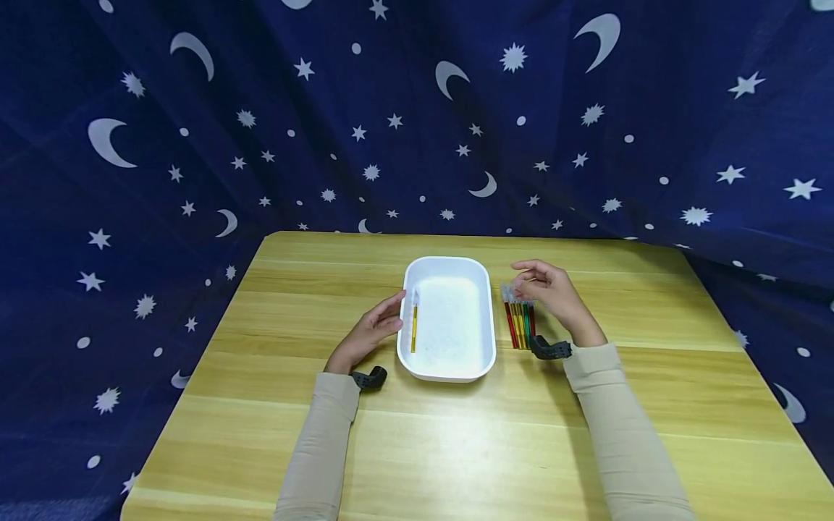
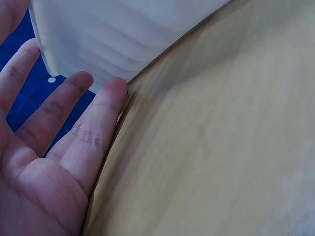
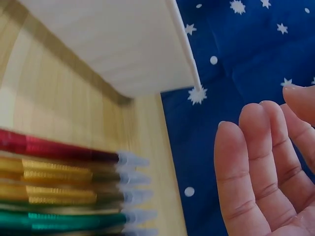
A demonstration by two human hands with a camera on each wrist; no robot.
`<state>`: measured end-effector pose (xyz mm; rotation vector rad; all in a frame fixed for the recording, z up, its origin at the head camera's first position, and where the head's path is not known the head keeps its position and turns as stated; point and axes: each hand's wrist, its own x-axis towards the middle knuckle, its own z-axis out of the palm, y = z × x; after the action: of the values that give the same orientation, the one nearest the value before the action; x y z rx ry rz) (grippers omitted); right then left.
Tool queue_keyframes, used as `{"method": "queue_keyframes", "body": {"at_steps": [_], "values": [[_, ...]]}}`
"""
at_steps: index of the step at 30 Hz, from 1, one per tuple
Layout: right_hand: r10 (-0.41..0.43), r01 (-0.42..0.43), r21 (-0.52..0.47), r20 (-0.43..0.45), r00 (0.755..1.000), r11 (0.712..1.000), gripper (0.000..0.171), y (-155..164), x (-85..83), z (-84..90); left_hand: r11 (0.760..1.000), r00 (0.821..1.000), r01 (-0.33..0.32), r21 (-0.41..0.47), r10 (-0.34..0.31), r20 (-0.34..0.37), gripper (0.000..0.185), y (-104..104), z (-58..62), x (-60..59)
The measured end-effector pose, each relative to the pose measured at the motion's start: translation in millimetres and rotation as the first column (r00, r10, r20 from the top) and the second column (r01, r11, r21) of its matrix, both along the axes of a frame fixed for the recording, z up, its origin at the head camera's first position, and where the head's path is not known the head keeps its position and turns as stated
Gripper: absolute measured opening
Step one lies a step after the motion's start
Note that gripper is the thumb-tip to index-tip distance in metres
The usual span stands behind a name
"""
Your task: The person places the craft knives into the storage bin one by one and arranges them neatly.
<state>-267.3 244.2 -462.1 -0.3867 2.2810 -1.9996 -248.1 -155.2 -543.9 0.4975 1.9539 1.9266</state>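
A white rectangular tray (image 1: 456,311) stands upright on the wooden table. Inside it, along its left wall, lies a gold craft knife (image 1: 414,330) with a clear cap. My left hand (image 1: 370,334) is at the tray's left side, its extended fingers (image 2: 101,118) against the outer wall (image 2: 113,39) in the left wrist view. Right of the tray, several capped craft knives (image 1: 519,325) lie side by side, with red, gold and green metallic handles. Over their capped ends hovers my right hand (image 1: 554,295); the right wrist view shows its fingers (image 3: 234,172) apart from the knives (image 3: 59,174), with nothing held.
The wooden table (image 1: 417,449) reaches back to a dark blue curtain (image 1: 404,94) with white moons and stars. Black camera mounts (image 1: 370,378) sit on both wrists. The tray's raised wall (image 3: 118,44) stands between the row of knives and the knife inside.
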Motion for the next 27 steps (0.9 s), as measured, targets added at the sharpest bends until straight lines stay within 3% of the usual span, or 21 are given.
{"method": "queue_keyframes", "body": {"at_steps": [8,18,27], "values": [[-0.022,0.020,0.027,0.068,0.997,0.999,0.049,12,-3.9,-5.6,1.000,1.000,-0.006,-0.007,0.006,-0.007,0.067,0,-0.1,-0.2],[-0.028,0.027,0.012,0.102,0.994,1.000,0.044,24,-8.8,-17.8,1.000,1.000,-0.009,-0.005,0.009,0.000,0.067,1,1.6,-0.5],[-0.041,0.027,0.109,0.132,0.990,0.994,0.049,34,-10.6,-26.9,1.000,1.000,-0.012,-0.010,0.013,0.003,0.066,2,3.3,1.0]]}}
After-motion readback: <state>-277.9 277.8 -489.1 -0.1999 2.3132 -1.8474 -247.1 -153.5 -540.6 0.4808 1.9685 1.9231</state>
